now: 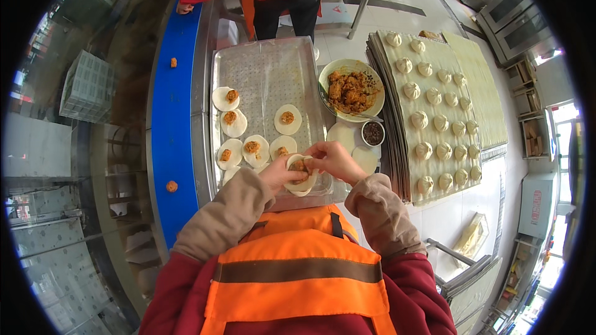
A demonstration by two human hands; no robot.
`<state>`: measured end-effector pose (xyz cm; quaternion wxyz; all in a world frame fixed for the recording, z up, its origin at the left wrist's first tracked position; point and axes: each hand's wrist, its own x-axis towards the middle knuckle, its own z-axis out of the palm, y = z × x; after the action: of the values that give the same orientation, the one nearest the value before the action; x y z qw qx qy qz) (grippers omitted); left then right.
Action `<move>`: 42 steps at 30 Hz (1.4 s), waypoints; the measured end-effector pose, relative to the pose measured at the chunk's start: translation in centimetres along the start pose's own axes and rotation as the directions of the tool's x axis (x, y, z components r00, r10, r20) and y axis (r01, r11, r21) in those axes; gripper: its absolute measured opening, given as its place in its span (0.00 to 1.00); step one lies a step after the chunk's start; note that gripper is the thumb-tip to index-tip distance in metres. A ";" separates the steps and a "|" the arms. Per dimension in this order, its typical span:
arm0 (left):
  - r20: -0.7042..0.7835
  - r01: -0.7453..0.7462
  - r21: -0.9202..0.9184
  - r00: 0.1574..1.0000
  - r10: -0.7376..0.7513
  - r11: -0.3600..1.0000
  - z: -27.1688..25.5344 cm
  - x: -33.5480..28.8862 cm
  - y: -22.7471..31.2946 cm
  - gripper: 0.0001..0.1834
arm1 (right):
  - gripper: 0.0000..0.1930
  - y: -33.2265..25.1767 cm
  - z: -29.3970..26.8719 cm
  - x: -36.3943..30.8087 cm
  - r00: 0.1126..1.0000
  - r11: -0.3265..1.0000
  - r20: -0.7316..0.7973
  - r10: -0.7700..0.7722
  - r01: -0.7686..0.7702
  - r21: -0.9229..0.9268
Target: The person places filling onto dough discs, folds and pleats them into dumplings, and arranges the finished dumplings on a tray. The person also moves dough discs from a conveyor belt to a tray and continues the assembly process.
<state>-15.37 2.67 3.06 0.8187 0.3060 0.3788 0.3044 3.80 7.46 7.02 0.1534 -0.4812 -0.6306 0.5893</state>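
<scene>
At the centre of the frame, just below the middle, we hold a filled dough round point(303, 185) in both hands over the near end of the metal tray point(267, 77). Our left hand point(277, 175) has its fingers closed on the left side, the thumb reaching across toward the brown filling point(298, 165); our right hand point(332, 160) has thumb and fingertips pinched together at the upper right edge. What the fingers underneath do, we cannot tell. We judge the dough light, soft and limp, likely to stretch or tear if we pull hard, and the filling moist enough to make a smeared edge slippery. The rim seems our best hold, gripped lightly between thumb and fingertip, with the left fingers cradling the underside, where the weight sits, and our thumb pads off the filling.
</scene>
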 end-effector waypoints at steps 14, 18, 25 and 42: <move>-0.115 0.232 0.113 0.969 -0.219 0.966 -2.0 -1.5 0.1 0.16 | 0.13 -1.0 2.5 -0.6 0.875 0.757 0.188 -0.446 0.481 -0.442; -0.006 0.111 0.521 0.992 -0.127 0.846 -2.0 -1.3 0.7 0.19 | 0.06 -1.3 2.7 -0.5 0.878 0.827 0.061 -0.475 0.469 -0.310; -0.101 0.148 -0.280 0.978 -0.182 0.949 -1.9 -2.4 0.5 0.22 | 0.09 -1.7 3.7 -0.9 0.921 0.859 0.001 -0.391 0.365 -0.359; -0.071 0.208 -0.308 0.968 -0.241 0.928 -2.9 -3.4 1.6 0.24 | 0.07 -1.8 3.9 0.6 0.935 0.865 -0.045 -0.352 0.307 -0.396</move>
<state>-19.94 1.95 4.15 0.8632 0.1170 0.4046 0.2783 -0.20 5.92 7.36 0.1914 -0.4201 -0.7962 0.3910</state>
